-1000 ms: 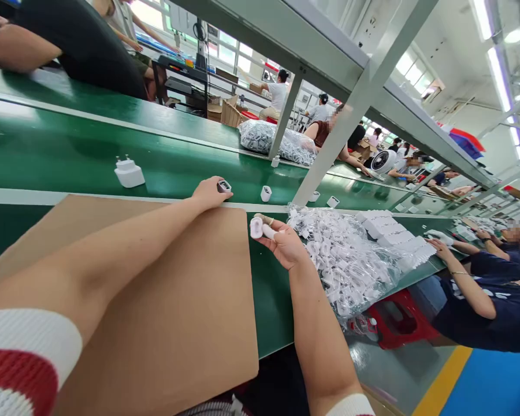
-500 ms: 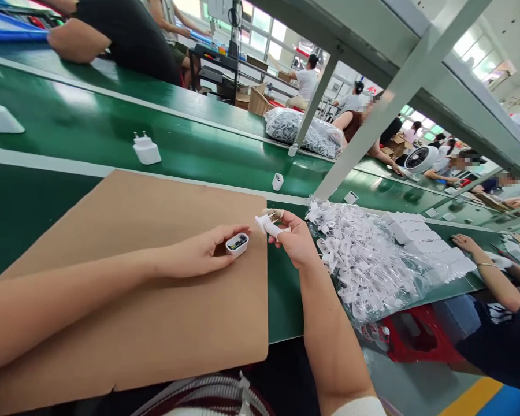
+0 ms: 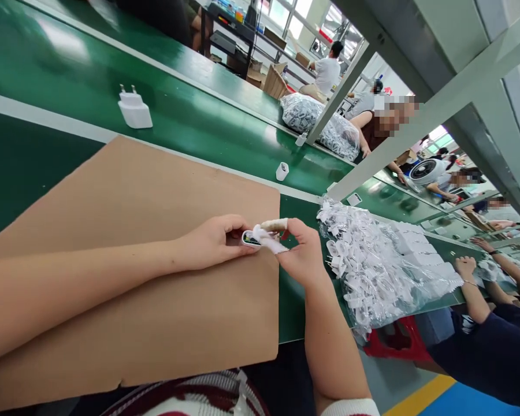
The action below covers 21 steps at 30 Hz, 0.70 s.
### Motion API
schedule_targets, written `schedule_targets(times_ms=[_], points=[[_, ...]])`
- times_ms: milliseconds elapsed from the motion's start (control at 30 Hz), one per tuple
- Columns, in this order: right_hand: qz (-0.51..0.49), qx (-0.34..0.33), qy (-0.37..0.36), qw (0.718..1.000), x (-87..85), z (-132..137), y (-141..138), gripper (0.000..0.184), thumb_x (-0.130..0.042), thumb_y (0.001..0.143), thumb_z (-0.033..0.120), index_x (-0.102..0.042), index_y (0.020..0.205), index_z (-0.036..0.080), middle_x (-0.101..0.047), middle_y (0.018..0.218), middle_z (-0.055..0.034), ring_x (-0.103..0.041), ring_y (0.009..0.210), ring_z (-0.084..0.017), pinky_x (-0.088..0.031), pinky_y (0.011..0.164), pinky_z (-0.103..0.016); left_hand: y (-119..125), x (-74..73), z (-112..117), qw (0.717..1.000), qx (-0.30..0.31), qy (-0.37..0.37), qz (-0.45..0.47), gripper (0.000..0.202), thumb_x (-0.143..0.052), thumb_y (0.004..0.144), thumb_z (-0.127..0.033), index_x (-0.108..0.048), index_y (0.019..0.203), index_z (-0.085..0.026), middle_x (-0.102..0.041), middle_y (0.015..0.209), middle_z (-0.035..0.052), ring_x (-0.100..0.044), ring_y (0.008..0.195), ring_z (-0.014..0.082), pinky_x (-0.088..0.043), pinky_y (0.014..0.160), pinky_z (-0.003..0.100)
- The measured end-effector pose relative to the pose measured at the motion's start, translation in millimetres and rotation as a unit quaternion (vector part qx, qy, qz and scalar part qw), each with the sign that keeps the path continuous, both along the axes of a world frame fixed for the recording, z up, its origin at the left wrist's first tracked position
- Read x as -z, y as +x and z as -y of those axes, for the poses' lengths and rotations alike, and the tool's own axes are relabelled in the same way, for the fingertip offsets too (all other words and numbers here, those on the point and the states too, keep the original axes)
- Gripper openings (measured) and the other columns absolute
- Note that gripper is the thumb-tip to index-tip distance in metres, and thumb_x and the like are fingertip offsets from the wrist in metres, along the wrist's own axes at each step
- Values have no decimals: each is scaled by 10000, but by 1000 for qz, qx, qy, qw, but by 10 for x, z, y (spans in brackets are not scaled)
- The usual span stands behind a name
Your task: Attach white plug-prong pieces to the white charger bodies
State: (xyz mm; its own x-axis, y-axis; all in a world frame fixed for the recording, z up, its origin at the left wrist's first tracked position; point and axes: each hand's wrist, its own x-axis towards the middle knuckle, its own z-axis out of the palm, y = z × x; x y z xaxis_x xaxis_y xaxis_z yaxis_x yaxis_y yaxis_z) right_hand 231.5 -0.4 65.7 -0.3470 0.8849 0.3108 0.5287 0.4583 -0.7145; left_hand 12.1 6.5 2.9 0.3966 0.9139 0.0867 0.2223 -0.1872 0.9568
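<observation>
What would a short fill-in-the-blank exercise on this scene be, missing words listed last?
1. The left grip holds a housing coloured ____.
2. The charger on the green belt has ____ prongs pointing up.
3. The near bag of white parts lies to the ____ of the cardboard.
4. The stool below that bag is coloured ____.
Missing words: white; two; right; red.
</observation>
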Motion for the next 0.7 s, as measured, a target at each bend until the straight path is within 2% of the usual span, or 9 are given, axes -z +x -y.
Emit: schedule_targets(times_ms=[133, 233, 367, 567, 700], points=[[154, -52, 67, 984, -1, 18, -53, 69, -635, 945, 235, -700, 921, 233, -725, 893, -49, -623, 886, -207, -484, 783, -320, -6, 18, -16, 999, -8, 31, 4, 420, -784, 789, -626, -728, 942, -239, -730, 950, 49, -684, 887, 260, -582, 795, 372], [213, -46, 92, 972, 9, 35, -96, 131, -577, 871, 113, -621, 843, 233, -669, 850, -42, -594, 867, -207, -443, 735, -302, -8, 8, -24, 1000, -2, 27, 3, 403, -775, 791, -621, -710, 910, -241, -724, 930, 42, -674, 873, 253, -575, 783, 358], [239, -28, 101, 965, 12, 77, -133, 217, -544, 782, 47, -608, 863, 238, -639, 854, -39, -571, 864, -212, -426, 730, -296, -11, 10, -30, 1000, 2, 24, 1, 421, -767, 784, -638, -711, 913, -241, -722, 928, 44, -670, 873, 253, -563, 782, 355], [264, 5, 88, 961, 3, 111, -222, 207, -560, 785, 54, -638, 851, 234, -643, 833, -35, -575, 837, -209, -412, 737, -297, -8, 35, -12, 1000, -11, 25, -7, 429, -770, 785, -632, -716, 913, -226, -717, 921, 45, -662, 861, 251, -544, 768, 359], [274, 22, 65, 959, -44, 105, -254, 215, -565, 799, 73, -677, 873, 240, -691, 871, -36, -620, 876, -216, -445, 772, -298, 17, 9, 27, 999, -27, 20, -12, 457, -768, 786, -657, -727, 916, -221, -723, 923, 41, -662, 859, 248, -547, 769, 355]])
